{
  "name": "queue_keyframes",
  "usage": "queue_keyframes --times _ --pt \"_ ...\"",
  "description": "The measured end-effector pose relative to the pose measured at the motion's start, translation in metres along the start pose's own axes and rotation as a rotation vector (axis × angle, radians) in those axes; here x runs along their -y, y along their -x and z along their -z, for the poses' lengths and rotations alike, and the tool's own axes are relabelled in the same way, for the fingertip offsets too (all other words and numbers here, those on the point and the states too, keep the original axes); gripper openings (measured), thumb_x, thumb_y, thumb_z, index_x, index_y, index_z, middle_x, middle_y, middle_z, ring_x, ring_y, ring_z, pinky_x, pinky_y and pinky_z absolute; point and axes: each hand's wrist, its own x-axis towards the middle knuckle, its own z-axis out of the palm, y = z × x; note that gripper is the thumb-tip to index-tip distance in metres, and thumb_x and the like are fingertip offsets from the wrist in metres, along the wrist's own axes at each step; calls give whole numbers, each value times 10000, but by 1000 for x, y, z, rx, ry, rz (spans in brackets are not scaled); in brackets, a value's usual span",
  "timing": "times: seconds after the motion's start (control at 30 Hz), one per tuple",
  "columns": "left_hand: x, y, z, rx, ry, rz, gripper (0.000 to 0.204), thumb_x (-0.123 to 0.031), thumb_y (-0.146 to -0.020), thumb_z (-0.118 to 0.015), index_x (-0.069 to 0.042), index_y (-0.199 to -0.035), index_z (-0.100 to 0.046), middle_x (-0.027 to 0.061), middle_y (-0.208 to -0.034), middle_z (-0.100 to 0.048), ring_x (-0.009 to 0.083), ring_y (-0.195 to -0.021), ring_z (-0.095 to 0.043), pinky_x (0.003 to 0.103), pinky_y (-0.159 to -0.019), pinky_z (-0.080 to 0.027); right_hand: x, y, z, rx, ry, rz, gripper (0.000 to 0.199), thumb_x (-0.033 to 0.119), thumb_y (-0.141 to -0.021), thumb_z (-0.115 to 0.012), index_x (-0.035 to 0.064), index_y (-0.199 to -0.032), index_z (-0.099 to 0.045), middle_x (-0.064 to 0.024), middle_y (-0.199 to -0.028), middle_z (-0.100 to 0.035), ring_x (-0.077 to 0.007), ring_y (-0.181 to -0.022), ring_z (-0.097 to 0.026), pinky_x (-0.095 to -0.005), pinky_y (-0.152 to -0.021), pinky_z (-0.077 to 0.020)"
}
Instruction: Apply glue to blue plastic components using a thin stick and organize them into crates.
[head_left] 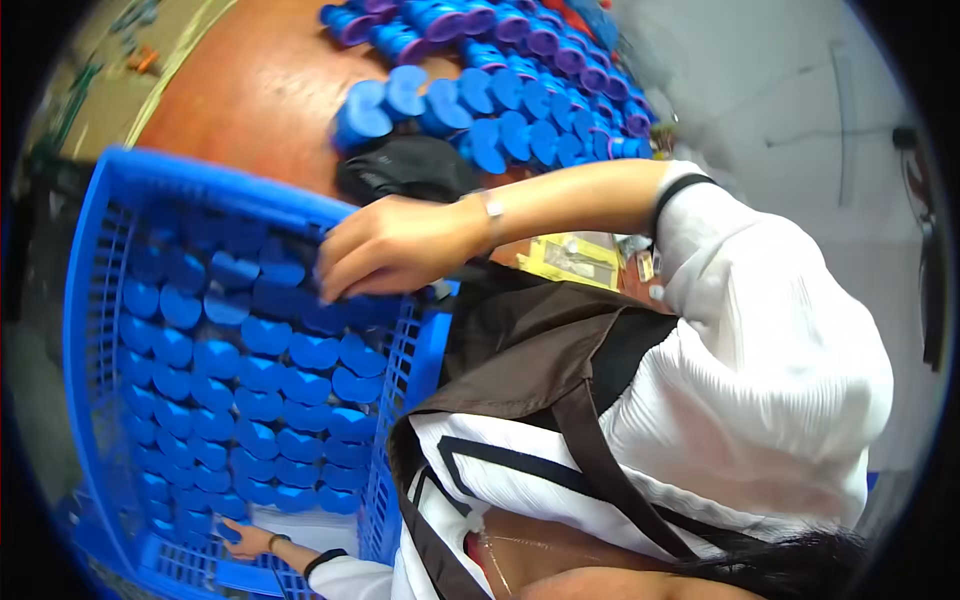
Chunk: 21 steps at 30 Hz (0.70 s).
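A blue slatted plastic crate (85, 270) holds tightly packed rows of blue kidney-shaped pieces (260, 375). My right hand (395, 245) reaches over the crate's far right side. Its fingers curl down close together, and whatever lies under them is hidden. Low inside the crate, by the end of the rows, is my left hand (245, 540). It is small in view; its thumb and fingers appear closed on a blue piece at the edge of the packed rows. A pale sheet (310, 525) lies beside this hand at the crate's near end.
Many blue pieces with purple ends (540, 45) stand in rows on the reddish-brown tabletop (250, 90). A black bag-like object (405, 165) lies between them and the crate. Behind my right forearm is a yellow item (570, 260). Brown cardboard (95, 70) shows at the far left.
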Motion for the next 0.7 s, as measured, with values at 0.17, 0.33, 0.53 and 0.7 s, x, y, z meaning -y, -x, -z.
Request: queue_keyframes --times 0.17,0.33,0.53,0.7 --pt "-230 27 111 -44 342 -296 483 -377 -784 -746 13 -1038 -618 160 -1030 -620 318 -956 -588 424 -867 -465 24 198 130 -132 391 -515 217 23 -761 -674 76 -972 -665 -83 -871 -628 -283 -799 -616 -358 -693 -508" --pt "-490 155 221 683 1237 -456 361 -214 -810 -728 12 -1066 -611 183 -1185 -558 320 -1066 -543 387 -898 -451 -7 328 175 -294 503 -782 95 117 -791 -681 82 -879 -667 -73 -853 -626 -259 -791 -624 -351 -655 -500" --pt "-657 248 257 464 782 -1001 328 -231 -762 -695 -17 -1000 -625 285 -1259 -478 416 -1187 -444 466 -994 -362 -105 273 165 -32 767 -411 330 81 -742 -668 125 -1062 -600 -66 -1019 -577 -253 -950 -553 -356 -788 -471" --pt "-687 275 247 484 564 -927 245 -127 -779 -607 -63 -1014 -626 252 -1298 -466 429 -1169 -457 488 -967 -411 -176 250 177 109 838 -326 486 68 -723 -629 122 -1189 -502 -115 -1151 -507 -289 -1049 -521 -374 -813 -483"
